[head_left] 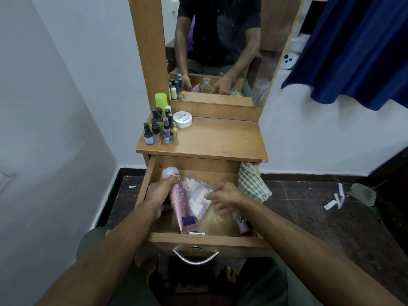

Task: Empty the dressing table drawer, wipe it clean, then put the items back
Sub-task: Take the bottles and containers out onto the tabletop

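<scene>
Head view shows the open drawer (152, 173) just ahead of both hands: left hand (159, 193) grips one pink tube (181, 202), long axis running front to back; right hand (223, 198), fingers loosely curled, touches one clear packet (196, 191) beside it; a purple tube (241, 224) lies under the right wrist

The wooden drawer (152, 173) is pulled out, with a metal handle on its front. Inside, a pink tube (182, 208) lies lengthwise with its white cap to the back, and a clear packet (197, 192) of white pieces lies just beside it. A checked cloth (251, 182) hangs over the right wall.
</scene>
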